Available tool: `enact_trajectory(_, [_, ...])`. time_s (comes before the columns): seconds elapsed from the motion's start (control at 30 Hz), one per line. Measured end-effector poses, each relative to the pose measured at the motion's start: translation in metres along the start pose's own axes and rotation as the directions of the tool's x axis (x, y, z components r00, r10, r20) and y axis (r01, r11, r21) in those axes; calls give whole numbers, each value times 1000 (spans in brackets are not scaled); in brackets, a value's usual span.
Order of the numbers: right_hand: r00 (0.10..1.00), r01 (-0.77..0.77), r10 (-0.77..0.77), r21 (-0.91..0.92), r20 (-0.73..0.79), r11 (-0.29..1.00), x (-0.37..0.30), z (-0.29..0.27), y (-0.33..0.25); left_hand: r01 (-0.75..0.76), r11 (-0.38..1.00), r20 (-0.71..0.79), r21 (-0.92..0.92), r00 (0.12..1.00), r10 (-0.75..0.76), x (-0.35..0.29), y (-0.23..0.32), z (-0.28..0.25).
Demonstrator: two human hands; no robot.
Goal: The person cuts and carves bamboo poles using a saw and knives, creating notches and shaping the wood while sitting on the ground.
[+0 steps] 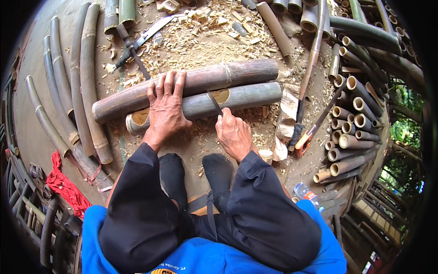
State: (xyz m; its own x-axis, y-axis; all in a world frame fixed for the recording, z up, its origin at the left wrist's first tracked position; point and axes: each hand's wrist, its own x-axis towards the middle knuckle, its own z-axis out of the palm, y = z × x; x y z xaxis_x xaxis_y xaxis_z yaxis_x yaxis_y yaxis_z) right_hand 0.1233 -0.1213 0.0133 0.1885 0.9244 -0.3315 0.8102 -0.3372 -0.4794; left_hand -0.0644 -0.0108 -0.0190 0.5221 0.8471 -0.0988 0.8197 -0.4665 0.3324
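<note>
Two bamboo poles lie side by side across the ground before me. My left hand (168, 102) rests spread over both, fingers flat on the farther, brownish pole (205, 78) and thumb by the nearer, greyish pole (255, 95). Two openings are cut into the nearer pole: one near its left end, partly behind my hand, and an oval hole (222, 96) right of the middle. Closed around a knife (215, 103), my right hand (233, 133) holds its dark blade at the left edge of that oval hole. The knife's handle is hidden in my fist.
Wood shavings (205, 34) cover the ground beyond the poles, with a large blade (157, 27) among them. A carved wood block (287, 112) and an orange-handled saw (305, 140) lie right. Stacked bamboo (351, 141) stands farther right; long poles (89, 82) and red cloth (64, 182) lie left.
</note>
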Motion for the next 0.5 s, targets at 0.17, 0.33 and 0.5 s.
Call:
enact_trajectory(0.17, [997, 0, 14, 195, -70, 981, -17, 0, 28, -3, 1000, 11, -3, 1000, 3, 3, 2, -2])
enact_trajectory(0.33, [986, -51, 91, 261, -142, 964, -27, 8, 51, -7, 1000, 15, 11, 1000, 7, 2, 1, 0])
enact_trajectory(0.5, [976, 1, 64, 302, -207, 953, -14, 9, 57, 0, 1000, 39, 27, 999, -1, 2, 1, 1])
